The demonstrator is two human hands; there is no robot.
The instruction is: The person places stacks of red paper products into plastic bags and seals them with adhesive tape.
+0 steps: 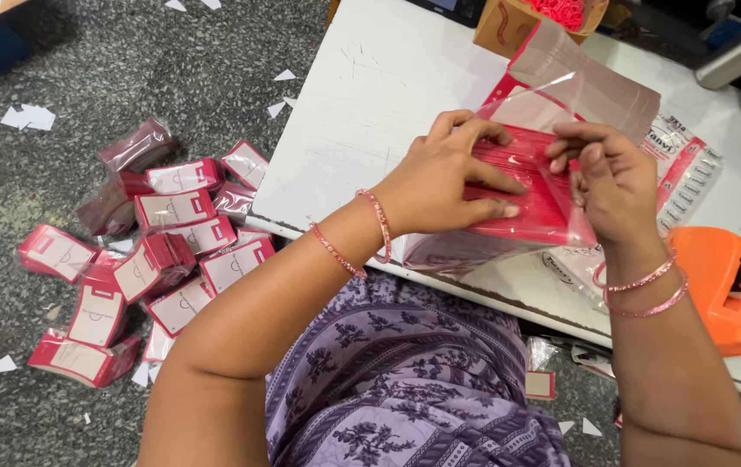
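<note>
The person is working at the white desk [362, 112], pressing a flat red stack of cards [522, 186] inside a clear plastic bag [578, 86]. The left hand [440, 177] is lying over the stack, fingers curled on it; the right hand [613, 182] is pinching the bag's edge just beside it. To the right of the stack an orange tape dispenser [716, 281] is sitting on the desk. Left of the desk, red-and-white wrapped packets [154, 259] are lying heaped on the speckled floor [85, 69].
</note>
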